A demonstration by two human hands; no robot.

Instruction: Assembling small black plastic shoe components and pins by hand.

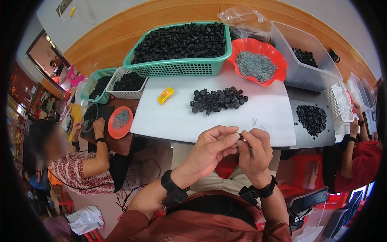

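Just over the near edge of the white-covered table, my left hand (215,147) and my right hand (256,155) meet fingertip to fingertip. Between them is a small black part (241,137), mostly hidden, which my right thumb and forefinger pinch. My left thumb and forefinger are pressed together beside it; whatever they hold is too small to make out. A few loose screws (254,121) lie on the white sheet (181,123) beyond my right hand. Farther off is a loose pile of small black round parts (219,100).
A green basket (177,71) full of black parts stands at the back, beside a red scalloped bowl (282,66) of grey screws. A clear bin (310,76) stands right of it. A yellow packet (165,95) lies left. Seated people work at left (90,167) and right (365,159).
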